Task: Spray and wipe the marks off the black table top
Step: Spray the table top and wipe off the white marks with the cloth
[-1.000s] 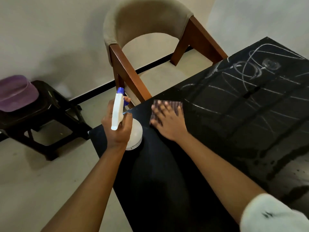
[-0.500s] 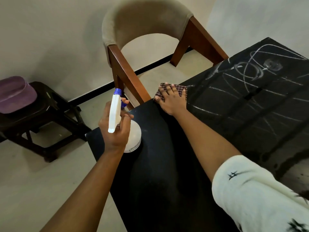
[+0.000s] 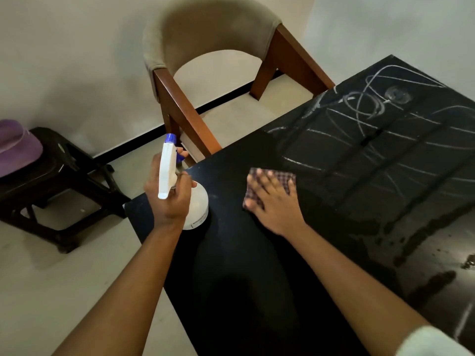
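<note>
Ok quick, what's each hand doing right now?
Left hand: closed around the spray bottle.
Right hand: open and flat, fingers spread, pressing the cloth onto the black table.

Marked black table (image 3: 257, 291), checked cloth (image 3: 270, 176) atop

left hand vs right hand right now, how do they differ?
The left hand is curled around the spray bottle, raised over the table corner; the right hand lies flat, fingers spread, pressing the checked cloth onto the black table top. Both are bare and each holds a cleaning tool.
</note>
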### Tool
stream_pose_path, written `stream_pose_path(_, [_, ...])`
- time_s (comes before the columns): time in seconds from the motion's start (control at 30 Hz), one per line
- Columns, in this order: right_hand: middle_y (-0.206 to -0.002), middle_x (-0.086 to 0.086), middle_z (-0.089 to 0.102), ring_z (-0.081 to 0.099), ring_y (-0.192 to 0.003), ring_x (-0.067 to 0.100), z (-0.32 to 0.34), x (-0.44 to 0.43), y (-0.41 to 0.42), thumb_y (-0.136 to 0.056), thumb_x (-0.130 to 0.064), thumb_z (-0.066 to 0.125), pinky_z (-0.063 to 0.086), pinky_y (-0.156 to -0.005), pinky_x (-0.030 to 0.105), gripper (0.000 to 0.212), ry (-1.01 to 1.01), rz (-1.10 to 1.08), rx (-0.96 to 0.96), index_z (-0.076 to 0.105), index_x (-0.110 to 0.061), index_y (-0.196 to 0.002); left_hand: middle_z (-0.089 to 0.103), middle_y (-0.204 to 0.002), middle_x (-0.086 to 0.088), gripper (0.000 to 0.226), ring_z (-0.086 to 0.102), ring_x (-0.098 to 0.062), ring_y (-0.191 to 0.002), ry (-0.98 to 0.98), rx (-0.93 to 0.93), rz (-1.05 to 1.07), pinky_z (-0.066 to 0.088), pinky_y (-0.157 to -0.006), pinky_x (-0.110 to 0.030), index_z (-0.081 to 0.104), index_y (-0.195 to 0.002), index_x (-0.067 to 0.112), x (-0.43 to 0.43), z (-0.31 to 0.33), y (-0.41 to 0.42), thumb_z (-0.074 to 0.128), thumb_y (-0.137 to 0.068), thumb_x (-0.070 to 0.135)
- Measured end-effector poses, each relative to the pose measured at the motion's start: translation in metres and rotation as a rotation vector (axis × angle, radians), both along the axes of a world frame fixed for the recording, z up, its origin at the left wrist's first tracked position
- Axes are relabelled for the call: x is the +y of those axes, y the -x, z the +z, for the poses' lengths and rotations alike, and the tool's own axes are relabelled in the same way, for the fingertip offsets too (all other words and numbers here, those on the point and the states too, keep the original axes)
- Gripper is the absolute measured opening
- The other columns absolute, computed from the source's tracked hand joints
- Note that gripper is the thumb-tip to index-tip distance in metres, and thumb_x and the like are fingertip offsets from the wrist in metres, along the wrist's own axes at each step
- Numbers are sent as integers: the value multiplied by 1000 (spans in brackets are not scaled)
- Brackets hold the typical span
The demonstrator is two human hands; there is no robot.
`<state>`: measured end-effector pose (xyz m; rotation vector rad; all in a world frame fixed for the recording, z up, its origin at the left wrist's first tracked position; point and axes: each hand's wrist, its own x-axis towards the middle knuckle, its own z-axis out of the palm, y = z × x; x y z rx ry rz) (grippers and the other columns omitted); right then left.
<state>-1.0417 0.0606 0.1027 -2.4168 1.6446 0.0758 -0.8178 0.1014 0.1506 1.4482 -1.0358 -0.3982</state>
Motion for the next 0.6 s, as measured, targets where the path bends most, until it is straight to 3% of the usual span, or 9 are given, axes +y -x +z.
stream_pose_path(0.17, [-162,-5,-7,-7,-148,18,-2,-73,-11,-98,-59,20,-9,-113,56,62,-68,-208,-24,3,-36,-153,63,-114,-21,64,65,-46,-86,-5,6,27,60,-80,-43,49,-132,0,1,-1,0,55,-80,37])
stream_pose_path(0.23, [-162,-4,-7,-7,-148,19,-3,-49,-8,-98,-59,20,-11,-113,55,63,-59,-185,-32,2,-36,-153,62,-118,-20,65,65,-47,-88,-20,8,40,59,-81,-49,48,-133,1,2,1,0,55,-79,37])
stream_pose_path(0.4, [-161,-6,1,-3,-148,17,2,97,30,-93,-66,15,-12,-110,48,66,-4,-65,-80,6,-39,-152,62,-118,-20,65,66,-42,-88,-76,53,50,58,-82,-48,47,-135,1,7,17,12,55,-77,31])
stream_pose_path(0.47, [-156,-12,-14,-13,-146,14,8,136,50,-88,-71,3,-16,-110,46,68,-88,-14,-53,-5,-43,-149,61,-119,-19,59,67,-37,-84,-109,86,48,58,-81,-50,46,-135,2,10,24,18,54,-81,21])
stream_pose_path(0.53, [-152,-15,-19,-15,-146,13,10,142,65,-87,-72,3,-15,-111,46,67,-102,33,-27,-9,-45,-148,62,-119,-19,55,68,-38,-84,-111,102,15,58,-81,-52,47,-134,2,16,31,25,52,-82,17])
stream_pose_path(0.6, [-160,-11,-5,-4,-148,15,6,118,74,-90,-69,12,-8,-114,49,67,-37,31,-45,2,-43,-151,63,-118,-19,52,68,-38,-90,-113,96,-46,57,-84,-53,50,-131,-1,30,37,39,51,-82,16])
